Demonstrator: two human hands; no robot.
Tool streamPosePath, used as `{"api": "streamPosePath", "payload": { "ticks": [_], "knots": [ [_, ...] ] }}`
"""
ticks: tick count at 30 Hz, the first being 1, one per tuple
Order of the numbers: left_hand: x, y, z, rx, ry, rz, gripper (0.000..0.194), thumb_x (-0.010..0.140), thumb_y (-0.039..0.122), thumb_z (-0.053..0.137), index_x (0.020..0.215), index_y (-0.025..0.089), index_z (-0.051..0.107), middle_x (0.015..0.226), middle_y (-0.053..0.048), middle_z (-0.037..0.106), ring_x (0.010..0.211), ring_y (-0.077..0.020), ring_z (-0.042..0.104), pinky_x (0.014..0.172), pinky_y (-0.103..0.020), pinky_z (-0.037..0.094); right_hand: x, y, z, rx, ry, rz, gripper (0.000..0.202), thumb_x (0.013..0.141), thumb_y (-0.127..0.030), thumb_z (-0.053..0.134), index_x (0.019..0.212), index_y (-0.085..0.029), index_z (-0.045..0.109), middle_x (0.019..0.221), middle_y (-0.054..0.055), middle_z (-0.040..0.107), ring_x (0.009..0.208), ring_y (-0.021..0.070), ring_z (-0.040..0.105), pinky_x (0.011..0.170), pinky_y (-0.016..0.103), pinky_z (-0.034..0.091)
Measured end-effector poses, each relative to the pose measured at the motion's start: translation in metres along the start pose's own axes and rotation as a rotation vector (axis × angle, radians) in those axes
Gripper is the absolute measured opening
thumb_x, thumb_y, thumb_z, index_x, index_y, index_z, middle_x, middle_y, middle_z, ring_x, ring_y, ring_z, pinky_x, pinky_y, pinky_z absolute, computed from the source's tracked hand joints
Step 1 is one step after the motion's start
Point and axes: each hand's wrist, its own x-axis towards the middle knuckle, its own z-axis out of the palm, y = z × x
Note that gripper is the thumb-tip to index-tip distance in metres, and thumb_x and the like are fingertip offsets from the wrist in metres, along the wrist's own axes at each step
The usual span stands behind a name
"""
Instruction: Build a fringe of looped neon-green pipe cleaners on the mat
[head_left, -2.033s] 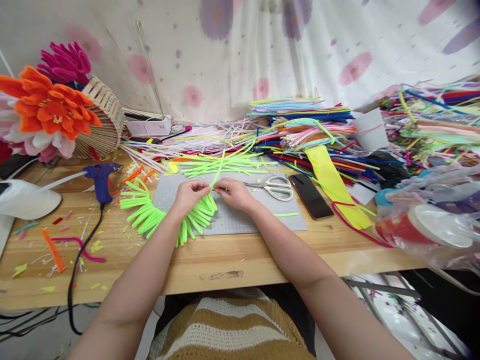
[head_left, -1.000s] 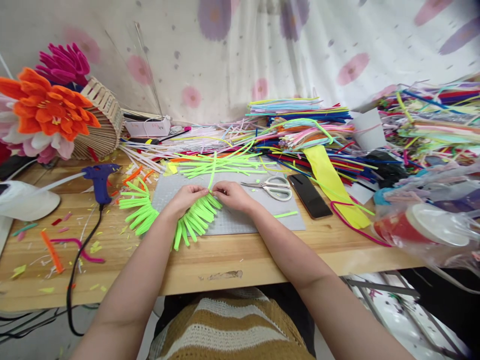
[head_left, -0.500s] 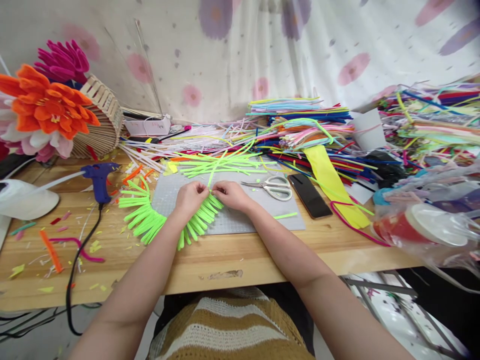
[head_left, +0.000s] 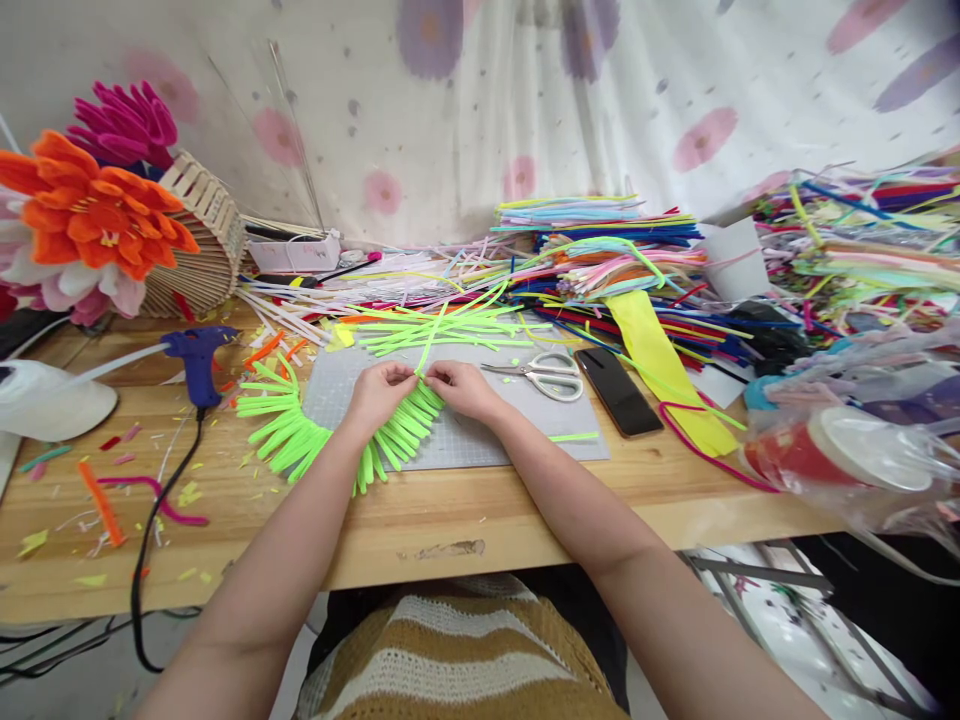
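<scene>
A fringe of lime green pipe cleaners (head_left: pixel 296 440) curves across the grey cutting mat (head_left: pixel 480 440) and onto the wood on its left. My left hand (head_left: pixel 381 392) pinches the fringe near its right end. Close beside it, fingertips nearly meeting, my right hand (head_left: pixel 463 388) is closed on the same end, where a green stem rises away from me. Part of the fringe is hidden beneath my left forearm. Loose green pipe cleaners (head_left: pixel 450 330) lie in a heap just beyond my hands. Scissors (head_left: pixel 541 375) with pale handles rest right of my right hand.
A phone (head_left: pixel 619 390) and a yellow strip (head_left: pixel 667 370) lie to the right. Bundles of coloured pipe cleaners (head_left: pixel 600 250) line the back. On the left are a blue glue gun (head_left: pixel 199 365) with its cord, a basket of fuzzy flowers (head_left: pixel 202 235) and scattered scraps.
Both hands stay in nearly the same place, with only small finger movements at the fringe's end. The fringe's right end shifts very slightly.
</scene>
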Motion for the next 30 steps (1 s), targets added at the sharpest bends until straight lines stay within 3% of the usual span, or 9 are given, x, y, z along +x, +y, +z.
{"api": "streamPosePath", "payload": {
  "ticks": [5,10,18,21,24,27,30],
  "knots": [
    [-0.002,0.000,0.002,0.021,0.014,0.019,0.018,0.055,0.025,0.063,0.070,0.015,0.061,0.066,-0.001,0.064,0.061,-0.0122,0.058,0.061,-0.024,0.043,0.001,0.000,0.001,0.006,-0.033,0.004,0.020,0.079,-0.029,0.046,0.076,-0.015,0.061,0.065,-0.001,0.057,0.059,0.0084,0.044,0.056,0.020,0.028],
    [-0.006,0.005,0.003,0.235,0.052,0.108,0.011,0.060,0.027,0.058,0.061,0.016,0.057,0.062,0.000,0.061,0.056,-0.0109,0.054,0.055,-0.022,0.039,0.004,0.000,0.005,0.011,0.022,0.047,0.030,0.081,-0.043,0.043,0.075,-0.016,0.057,0.065,-0.002,0.055,0.055,0.0080,0.041,0.053,0.021,0.025],
    [-0.013,0.016,0.004,0.478,0.059,0.238,0.010,0.065,0.023,0.053,0.066,0.018,0.062,0.071,-0.001,0.065,0.066,-0.0141,0.057,0.064,-0.025,0.040,0.010,-0.002,0.016,0.057,0.116,0.097,0.015,0.080,-0.030,0.043,0.072,-0.018,0.048,0.060,-0.004,0.048,0.054,0.0088,0.039,0.053,0.021,0.025],
    [-0.012,0.015,0.004,0.398,0.030,0.248,0.013,0.065,0.024,0.055,0.072,0.018,0.064,0.077,-0.002,0.066,0.071,-0.0150,0.058,0.067,-0.025,0.041,0.012,0.001,0.015,0.143,0.101,0.166,0.015,0.079,-0.029,0.044,0.068,-0.018,0.045,0.057,-0.004,0.047,0.054,0.0092,0.040,0.053,0.021,0.027],
    [-0.010,0.016,0.003,0.096,-0.042,0.094,0.015,0.064,0.029,0.060,0.071,0.017,0.064,0.072,-0.002,0.065,0.066,-0.0133,0.057,0.063,-0.024,0.042,0.011,0.006,0.013,0.251,0.073,0.134,0.017,0.079,-0.030,0.044,0.066,-0.019,0.042,0.055,-0.005,0.047,0.054,0.0091,0.040,0.053,0.021,0.028],
    [-0.010,0.022,0.000,-0.196,-0.133,-0.232,0.023,0.057,0.034,0.069,0.070,0.016,0.062,0.062,0.001,0.062,0.053,-0.0105,0.054,0.055,-0.023,0.041,0.010,0.009,0.011,0.362,0.030,0.042,0.018,0.079,-0.032,0.043,0.066,-0.019,0.039,0.054,-0.005,0.044,0.052,0.0086,0.039,0.053,0.021,0.030],
    [-0.011,0.031,-0.005,-0.319,-0.223,-0.414,0.029,0.050,0.031,0.075,0.071,0.015,0.062,0.058,0.001,0.062,0.048,-0.0096,0.054,0.051,-0.022,0.041,0.009,0.009,0.009,0.459,-0.011,-0.036,0.019,0.080,-0.033,0.043,0.067,-0.019,0.038,0.054,-0.006,0.042,0.052,0.0082,0.038,0.053,0.021,0.030]
  ]
}}
